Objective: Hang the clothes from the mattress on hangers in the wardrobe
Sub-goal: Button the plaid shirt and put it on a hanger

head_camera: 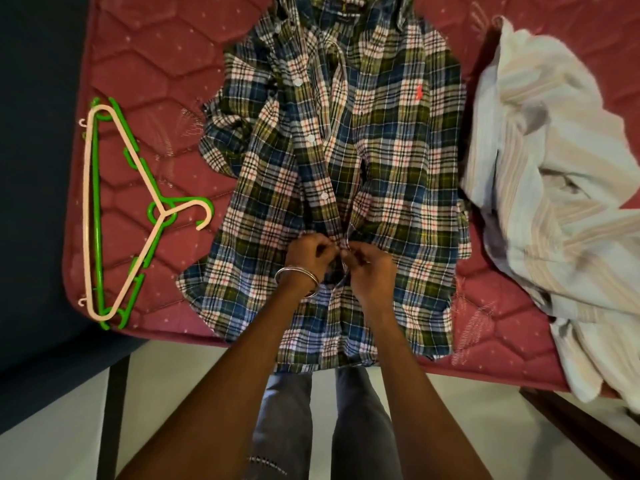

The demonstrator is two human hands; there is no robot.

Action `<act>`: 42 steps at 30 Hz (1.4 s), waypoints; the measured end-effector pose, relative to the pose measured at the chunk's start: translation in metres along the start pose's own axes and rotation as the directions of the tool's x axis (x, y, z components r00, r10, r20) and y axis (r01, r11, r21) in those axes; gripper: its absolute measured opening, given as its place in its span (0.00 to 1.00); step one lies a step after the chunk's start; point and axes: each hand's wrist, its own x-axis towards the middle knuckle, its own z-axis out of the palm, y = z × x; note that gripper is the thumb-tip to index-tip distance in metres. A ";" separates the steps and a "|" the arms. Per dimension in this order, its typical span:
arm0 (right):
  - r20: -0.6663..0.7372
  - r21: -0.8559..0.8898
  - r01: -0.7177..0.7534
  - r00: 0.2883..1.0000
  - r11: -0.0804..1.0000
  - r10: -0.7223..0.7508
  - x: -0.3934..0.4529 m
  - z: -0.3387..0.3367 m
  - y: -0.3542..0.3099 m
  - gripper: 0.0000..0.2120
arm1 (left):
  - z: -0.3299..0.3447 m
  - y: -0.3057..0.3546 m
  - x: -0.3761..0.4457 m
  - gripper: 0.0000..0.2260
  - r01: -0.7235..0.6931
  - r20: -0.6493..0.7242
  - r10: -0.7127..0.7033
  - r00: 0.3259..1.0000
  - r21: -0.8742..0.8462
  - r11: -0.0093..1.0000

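plaid shirt overhanging mattress edge, hangers beside

- The mattress is covered in quilted red cloth with a slight sheen.
- The plaid shirt is woven matt cloth.
- The striped shirt is thin, crumpled cloth.
- Two hangers, cream and green, are smooth glossy plastic.
- The bangle is shiny metal.

1. I see pale floor below the grip, toward the frame's near edge.
2. Left of the grip sits a dark blue surface, with a dark leg running down from it.
3. Lower right of the grip, a dark wooden frame crosses the floor.
4. Light is dim.
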 end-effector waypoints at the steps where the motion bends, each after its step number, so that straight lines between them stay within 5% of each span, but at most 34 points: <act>1: -0.011 0.005 0.015 1.000 1.000 -0.015 -0.001 -0.001 0.001 0.08 | -0.001 0.002 0.000 0.05 -0.014 0.026 0.014 1.000 -0.014 1.000; 8: -0.009 0.183 -0.026 1.000 0.983 0.028 0.003 -0.013 0.001 0.10 | -0.002 0.015 0.001 0.07 -0.091 0.030 0.089 0.996 0.061 0.994; 12: 0.149 0.247 -0.042 0.989 0.968 0.005 0.012 -0.022 -0.001 0.09 | -0.005 0.021 0.003 0.07 -0.055 0.022 0.053 0.998 0.086 0.995; 15: 0.307 0.318 -0.115 0.952 0.941 0.012 0.021 -0.031 -0.008 0.10 | -0.006 0.022 0.003 0.07 0.067 0.046 -0.065 0.997 -0.026 0.997; 22: 0.331 0.259 -0.071 0.943 0.963 -0.019 0.035 -0.033 -0.024 0.07 | -0.015 0.023 0.004 0.10 0.236 0.142 -0.201 0.969 -0.305 0.923; 28: 0.229 0.078 0.099 0.967 0.992 -0.115 0.031 -0.023 -0.022 0.05 | -0.021 0.029 0.008 0.10 0.250 0.095 -0.234 0.967 -0.212 0.945; 35: 0.286 0.424 -0.248 0.949 0.871 0.130 0.020 -0.025 -0.022 0.05 | -0.010 0.023 0.005 0.11 0.261 0.105 -0.248 0.963 -0.136 0.956; 38: 0.335 0.438 -0.307 0.928 0.845 0.163 0.018 -0.025 -0.018 0.07 | -0.002 0.019 0.002 0.14 0.157 0.023 -0.160 0.987 0.093 0.983; 42: 0.327 0.154 -0.118 0.943 0.981 0.062 0.027 -0.020 -0.020 0.08 | -0.001 0.018 -0.004 0.14 0.173 -0.134 -0.133 0.982 0.352 0.920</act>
